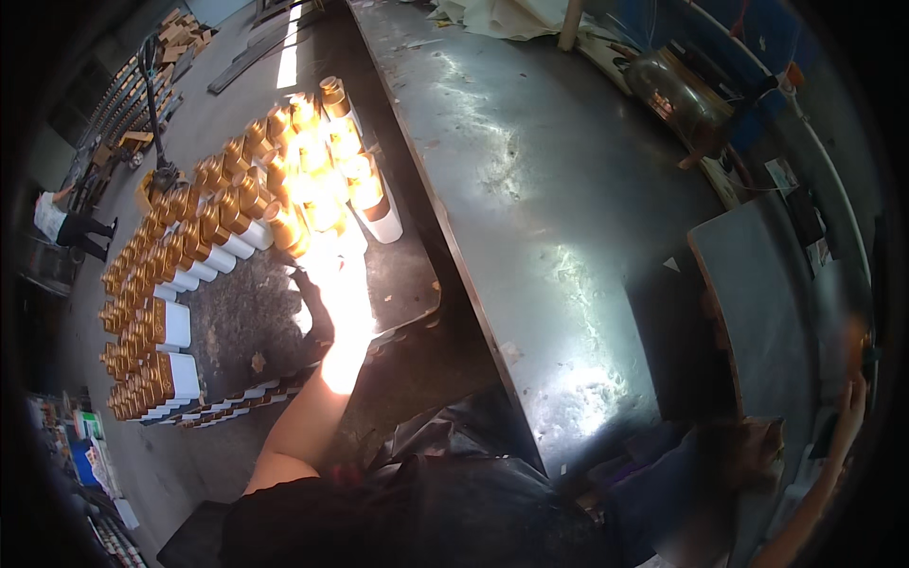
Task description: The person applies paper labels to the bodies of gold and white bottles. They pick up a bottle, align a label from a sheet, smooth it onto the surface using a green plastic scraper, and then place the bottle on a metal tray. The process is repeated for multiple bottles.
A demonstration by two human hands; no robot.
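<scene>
My left hand (333, 270) reaches forward over the tray-like dark board and is washed out by strong sunlight. It is among or against the nearest of the gold-topped white bottles (374, 204), but the glare hides its fingers and anything in them. Below the hand, its dark shadow falls on the bare part of the board (241, 327). Rows of white bottles with gold shoulders and caps (175, 322) stand upright along the board's left and far sides. My right hand is out of the picture.
A long grey metal worktop (530, 246) runs along my right. On its far right, a co-worker's bare arm (824, 483) reaches up by a pale pipe. A pallet jack (156, 123) stands far left, and a distant person (71, 225) is at the left rim.
</scene>
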